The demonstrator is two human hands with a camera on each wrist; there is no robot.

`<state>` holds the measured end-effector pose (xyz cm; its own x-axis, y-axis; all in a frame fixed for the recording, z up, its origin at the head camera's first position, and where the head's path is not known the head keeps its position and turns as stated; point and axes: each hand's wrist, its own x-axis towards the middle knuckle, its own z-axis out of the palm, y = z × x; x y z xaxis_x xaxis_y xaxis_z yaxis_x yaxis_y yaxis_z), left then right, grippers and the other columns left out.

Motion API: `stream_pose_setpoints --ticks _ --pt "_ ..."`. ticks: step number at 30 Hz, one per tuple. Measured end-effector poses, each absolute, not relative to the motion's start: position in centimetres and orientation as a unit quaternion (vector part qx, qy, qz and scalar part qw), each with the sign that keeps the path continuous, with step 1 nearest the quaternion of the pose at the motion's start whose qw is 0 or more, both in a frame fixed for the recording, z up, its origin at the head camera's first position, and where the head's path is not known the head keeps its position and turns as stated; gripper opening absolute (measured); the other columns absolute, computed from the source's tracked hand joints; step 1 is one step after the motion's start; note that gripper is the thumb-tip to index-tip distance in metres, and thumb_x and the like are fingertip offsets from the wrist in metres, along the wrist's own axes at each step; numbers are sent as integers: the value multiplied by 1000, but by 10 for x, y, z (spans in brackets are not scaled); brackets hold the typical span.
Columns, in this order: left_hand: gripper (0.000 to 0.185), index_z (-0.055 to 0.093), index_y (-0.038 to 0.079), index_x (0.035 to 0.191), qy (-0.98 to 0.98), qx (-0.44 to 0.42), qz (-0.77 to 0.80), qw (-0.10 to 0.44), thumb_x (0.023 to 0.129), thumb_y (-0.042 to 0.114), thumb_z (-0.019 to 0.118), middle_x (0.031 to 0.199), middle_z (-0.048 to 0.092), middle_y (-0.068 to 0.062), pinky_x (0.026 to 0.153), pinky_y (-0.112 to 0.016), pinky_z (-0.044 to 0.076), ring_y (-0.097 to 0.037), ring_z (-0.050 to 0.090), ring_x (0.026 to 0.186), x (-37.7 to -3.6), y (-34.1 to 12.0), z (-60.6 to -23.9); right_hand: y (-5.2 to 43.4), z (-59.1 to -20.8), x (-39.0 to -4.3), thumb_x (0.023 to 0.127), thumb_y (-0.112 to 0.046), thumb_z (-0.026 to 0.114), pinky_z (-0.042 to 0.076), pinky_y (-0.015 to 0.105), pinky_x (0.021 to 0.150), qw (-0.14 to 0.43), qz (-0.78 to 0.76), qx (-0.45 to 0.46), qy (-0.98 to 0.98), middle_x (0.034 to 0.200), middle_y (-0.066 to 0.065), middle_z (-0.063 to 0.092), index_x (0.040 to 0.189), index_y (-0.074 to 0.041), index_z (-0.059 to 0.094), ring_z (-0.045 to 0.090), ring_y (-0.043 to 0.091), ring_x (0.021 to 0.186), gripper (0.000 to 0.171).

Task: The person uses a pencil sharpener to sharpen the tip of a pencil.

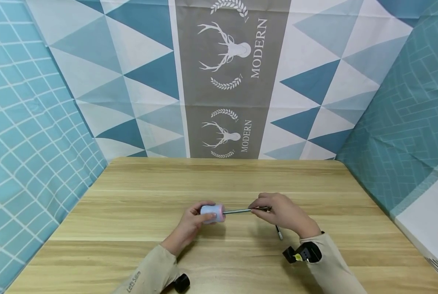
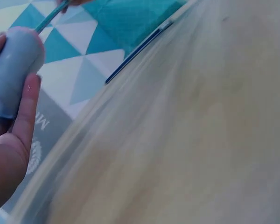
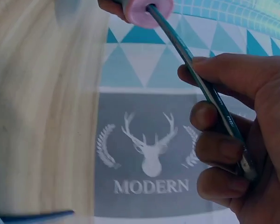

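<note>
A light blue cylindrical pencil sharpener (image 1: 208,212) with a pink end lies on its side in my left hand (image 1: 190,224), thumb and fingers around it. My right hand (image 1: 284,212) pinches a dark green pencil (image 1: 237,211) between thumb and fingers. The right wrist view shows that pencil (image 3: 184,51) with one end in the hole of the sharpener's pink face (image 3: 141,16); the inserted tip is hidden. Its other end rests along the curled fingers. Both things are held just above the table.
A second dark pencil (image 1: 279,232) with a pale end lies on the wood-grain table (image 1: 130,228), just below my right hand. Patterned cloth (image 1: 226,81) hangs behind the table's far edge, with blue tiled cloth (image 1: 27,122) at the left.
</note>
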<state>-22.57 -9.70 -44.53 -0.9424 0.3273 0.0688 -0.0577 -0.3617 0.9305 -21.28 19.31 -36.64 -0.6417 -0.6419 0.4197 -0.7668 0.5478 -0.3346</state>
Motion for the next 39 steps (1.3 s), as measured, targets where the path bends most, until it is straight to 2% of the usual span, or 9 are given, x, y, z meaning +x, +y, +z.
stream_pose_setpoints --ticks 5,11,16,22,25,29,35,37,39 --pt "24 71 12 107 549 106 818 135 88 -4 67 114 58 -11 83 -32 60 -21 62 99 -223 -92 -446 187 -377 -217 90 -17 75 42 15 52 179 216 417 -864 82 -14 60 97 -19 75 45 -4 62 8" --pt "23 66 1 115 549 85 822 123 92 0 66 115 57 -14 83 -30 60 -22 63 99 -221 -91 -446 177 -394 -225 83 -23 81 37 12 47 299 175 434 -832 75 -11 60 88 -19 75 45 -3 55 9" --pt "28 62 -4 121 556 95 817 117 95 5 66 114 61 -14 81 -33 61 -24 68 95 -221 -90 -446 173 -398 -228 88 -29 76 39 13 44 360 134 452 -805 72 -10 61 85 -18 73 50 -1 53 12" --pt "28 56 0 124 566 135 802 136 100 14 61 98 69 -12 64 -31 62 -21 73 73 -221 -91 -444 171 -395 -228 104 -36 53 37 17 43 387 95 465 -791 69 -8 56 86 -15 71 45 3 49 32" --pt "28 53 3 124 577 153 789 147 101 17 59 85 70 -11 54 -27 60 -17 72 65 -220 -91 -443 169 -394 -227 107 -37 44 35 17 42 398 79 465 -787 68 -7 53 87 -14 70 42 4 48 40" --pt "26 52 3 122 582 164 782 152 102 19 57 77 70 -9 49 -24 57 -14 70 61 -220 -92 -442 166 -395 -227 108 -36 40 29 14 38 420 56 461 -779 67 -6 50 86 -13 68 40 4 46 42" --pt "17 54 9 117 582 156 784 148 103 18 55 76 70 -9 46 -21 53 -12 68 59 -222 -94 -442 158 -403 -223 107 -36 45 28 12 36 434 99 435 -783 64 -7 56 79 -13 68 43 2 44 43" --pt "17 55 8 117 585 154 783 146 102 16 56 75 70 -10 46 -21 53 -12 68 58 -223 -94 -442 156 -405 -220 103 -35 55 26 10 37 404 143 416 -802 64 -9 60 77 -14 71 42 -2 45 36" --pt "21 55 5 119 593 155 777 145 101 15 58 75 69 -10 46 -21 53 -12 68 58 -223 -95 -441 155 -405 -216 97 -31 65 23 10 39 343 196 387 -833 60 -11 59 77 -15 74 37 -5 45 27"
